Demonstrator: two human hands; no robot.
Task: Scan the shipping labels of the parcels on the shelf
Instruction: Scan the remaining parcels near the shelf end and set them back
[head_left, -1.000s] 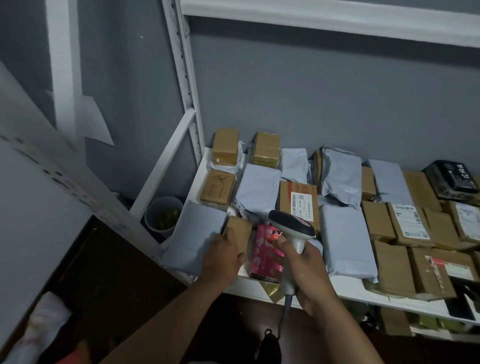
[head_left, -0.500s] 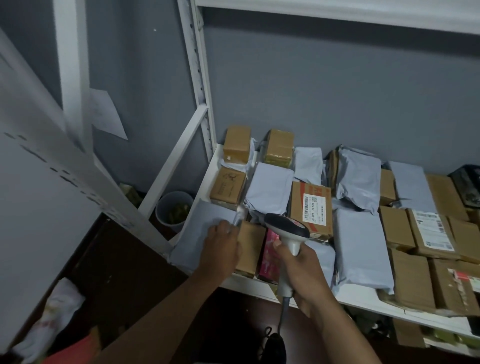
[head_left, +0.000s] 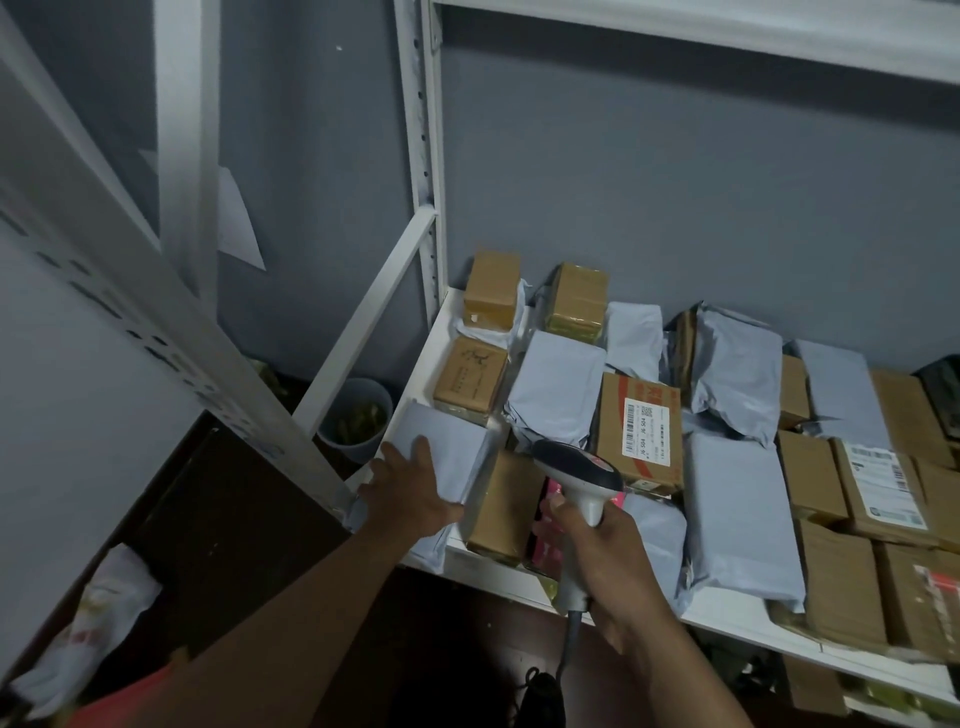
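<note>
Head camera looked down on a white shelf (head_left: 426, 353) packed with parcels. The left hand (head_left: 410, 493) lay on a grey mailer bag (head_left: 447, 457) at the shelf's front left corner, fingers spread fairly flat over its near edge; whether the thumb had hooked under the bag could not be told from this angle. The right hand (head_left: 602, 551) was wrapped round the grip of a barcode scanner (head_left: 576, 467), whose head pointed over the front row towards a brown box (head_left: 506, 506) and a pink packet (head_left: 545, 519) just beside the mailer.

No label showed on the mailer's upper face, so its label was probably underneath. The step in hand seemed to be turning that bag over. To do it well, the left hand should lift the near edge and flip the bag towards the wall without nudging the small printed carton (head_left: 470, 376) behind it, then hold the plastic flat so the barcode did not wrinkle. The scanner should stay a little back from the label and square to it.

A labelled box (head_left: 641, 431) further in already lay label-up, and could be read without any handling.
</note>
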